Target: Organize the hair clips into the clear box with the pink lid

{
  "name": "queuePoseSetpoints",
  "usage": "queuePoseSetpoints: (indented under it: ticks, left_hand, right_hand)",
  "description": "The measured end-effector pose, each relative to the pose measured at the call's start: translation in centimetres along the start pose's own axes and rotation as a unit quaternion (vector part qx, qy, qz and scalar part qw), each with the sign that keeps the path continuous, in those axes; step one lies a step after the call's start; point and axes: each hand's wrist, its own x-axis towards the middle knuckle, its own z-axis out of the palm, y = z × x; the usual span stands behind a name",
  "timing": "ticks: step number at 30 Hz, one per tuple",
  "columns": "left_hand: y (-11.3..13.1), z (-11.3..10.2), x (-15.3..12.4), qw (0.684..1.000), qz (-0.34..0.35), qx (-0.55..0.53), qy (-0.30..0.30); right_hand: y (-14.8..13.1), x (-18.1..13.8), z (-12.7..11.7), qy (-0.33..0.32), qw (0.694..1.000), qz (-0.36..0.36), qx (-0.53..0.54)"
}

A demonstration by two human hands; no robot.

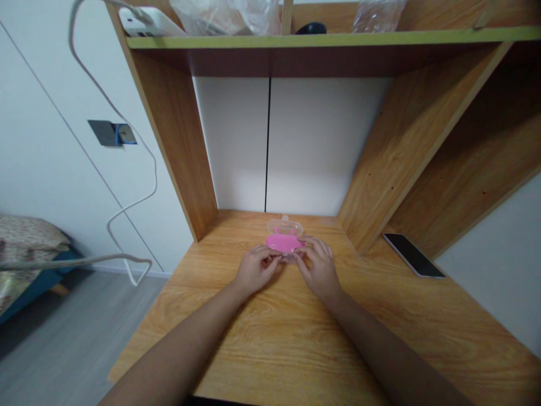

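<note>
A small oval pink case (282, 243) lies on the wooden desk near the back panel. Its see-through lid (287, 226) stands raised behind it, with a tab at the top. My left hand (257, 267) is at the case's front left, thumb and fingers pinched together. On the other side, my right hand (318, 264) pinches with thumb and forefinger at the front right, other fingers reaching over the case's edge. A small clear, pinkish piece (288, 258) shows between the fingertips; whether it is separate from the case I cannot tell.
A phone (414, 255) lies on the desk at the right, beside a wooden upright (406, 152). Overhead, a shelf (270, 42) holds a white power strip (150, 22) and plastic bags (230, 16). A white cable (155, 169) hangs at the left.
</note>
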Motion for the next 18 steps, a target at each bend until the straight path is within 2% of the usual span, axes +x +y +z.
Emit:
queuePoseSetpoints:
  ticks: [8, 18]
  left_hand:
    - [-0.8, -0.2, 0.1, 0.998, -0.004, 0.041, 0.048]
    - [-0.5, -0.4, 0.2, 0.999, -0.008, 0.042, 0.021]
  right_hand:
    - [1.6, 0.0, 0.7, 0.056, 0.993, 0.101, -0.006]
    - [3.2, 0.1, 1.0, 0.059, 0.989, 0.132, 0.025]
